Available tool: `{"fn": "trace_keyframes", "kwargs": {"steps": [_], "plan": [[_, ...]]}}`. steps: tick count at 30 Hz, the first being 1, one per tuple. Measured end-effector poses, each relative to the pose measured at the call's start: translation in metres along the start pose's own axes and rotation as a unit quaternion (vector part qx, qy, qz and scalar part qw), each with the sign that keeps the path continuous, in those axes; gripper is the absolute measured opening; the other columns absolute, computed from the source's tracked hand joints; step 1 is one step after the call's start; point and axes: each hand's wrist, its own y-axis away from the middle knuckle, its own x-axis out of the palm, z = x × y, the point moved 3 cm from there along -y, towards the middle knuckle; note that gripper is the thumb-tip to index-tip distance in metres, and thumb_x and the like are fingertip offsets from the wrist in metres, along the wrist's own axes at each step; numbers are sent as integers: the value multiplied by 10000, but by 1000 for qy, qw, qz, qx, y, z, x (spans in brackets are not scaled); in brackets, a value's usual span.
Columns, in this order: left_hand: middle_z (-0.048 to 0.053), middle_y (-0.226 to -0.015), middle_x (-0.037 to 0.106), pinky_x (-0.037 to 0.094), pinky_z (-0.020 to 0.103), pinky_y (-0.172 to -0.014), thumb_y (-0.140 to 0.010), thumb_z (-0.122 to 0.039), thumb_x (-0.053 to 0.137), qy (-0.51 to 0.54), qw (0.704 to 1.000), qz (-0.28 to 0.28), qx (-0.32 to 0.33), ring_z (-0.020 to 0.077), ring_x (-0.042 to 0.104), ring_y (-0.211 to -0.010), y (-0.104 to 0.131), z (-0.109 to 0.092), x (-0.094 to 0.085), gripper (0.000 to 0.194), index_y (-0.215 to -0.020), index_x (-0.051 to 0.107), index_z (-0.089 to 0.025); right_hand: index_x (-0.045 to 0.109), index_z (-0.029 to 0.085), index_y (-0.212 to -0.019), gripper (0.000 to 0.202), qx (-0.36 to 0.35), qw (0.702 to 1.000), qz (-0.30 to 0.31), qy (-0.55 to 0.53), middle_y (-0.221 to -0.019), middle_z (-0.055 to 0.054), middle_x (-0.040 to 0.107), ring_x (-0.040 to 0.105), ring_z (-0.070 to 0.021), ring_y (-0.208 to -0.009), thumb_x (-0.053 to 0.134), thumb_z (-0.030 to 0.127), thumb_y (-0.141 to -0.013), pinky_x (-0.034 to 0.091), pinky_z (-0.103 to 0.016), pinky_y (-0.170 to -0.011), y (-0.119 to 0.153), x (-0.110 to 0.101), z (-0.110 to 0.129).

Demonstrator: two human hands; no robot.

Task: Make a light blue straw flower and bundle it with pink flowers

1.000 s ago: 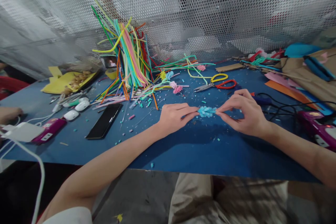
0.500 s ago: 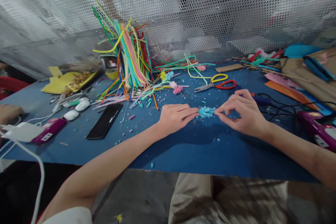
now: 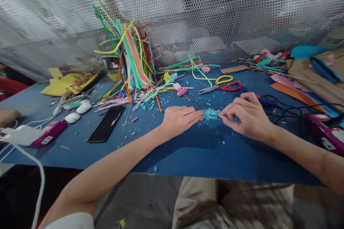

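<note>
Between my two hands, just above the blue table [image 3: 172, 157], is a light-blue fuzzy flower made of pipe cleaner [image 3: 211, 114]. My left hand [image 3: 180, 120] pinches its left end, with fingers pressed together. The thumb and forefinger of my right hand [image 3: 245, 116] are closed at its right end. Behind them lie red-and-yellow-handled scissors [image 3: 219, 85], blades pointing left. Small pink flowers [image 3: 180, 89], a yellow flower [image 3: 166, 77] and a pale blue one lie to the left of the scissors.
A tall bundle of coloured pipe cleaners [image 3: 134, 57] stands against the perforated metal screen [image 3: 215, 10]. At left are a black phone [image 3: 106, 124], a purple power strip [image 3: 51, 133], white cables and a yellow tray [image 3: 57, 86]. Black wires and another purple strip [image 3: 325, 132] lie at right.
My hands stay in nearly the same place, both pinching the flower's ends. The blue flower's petals look slightly turned.
</note>
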Motion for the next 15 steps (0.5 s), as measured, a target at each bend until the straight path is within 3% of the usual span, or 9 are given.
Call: {"fn": "trace_keyframes", "kwargs": {"steps": [5,9,12,15], "plan": [[-25,-819,748,442,232,-629,-1001,-422,590,7,1000,14,-9,82,667,-672,-1,0,0,228,-1091,772,-319,469,279,-828,231,2,1000,23,13,-857,76,755,668,-184,-713,655,155,-885,420,-457,-861,3,2,-1],[-19,-812,747,433,224,-623,-1004,-419,586,19,999,13,-23,81,668,-671,-4,0,-2,236,-1081,779,-307,539,279,-953,222,-24,999,-22,-2,-908,12,760,676,-223,-788,736,266,-851,450,-450,-832,1,-3,-3],[-21,-814,750,423,225,-608,-1001,-421,591,27,999,13,-39,80,671,-668,-4,0,-3,232,-1079,779,-309,565,255,-1011,245,12,998,-56,-32,-931,-30,750,679,-237,-825,738,283,-839,462,-439,-804,0,-7,-10],[-31,-830,759,421,227,-598,-993,-411,607,36,998,8,-53,83,680,-678,-4,1,-2,212,-1055,780,-306,585,252,-1004,188,38,997,-47,-43,-918,-37,742,675,-233,-820,701,256,-856,469,-417,-781,0,-8,-20]]}}
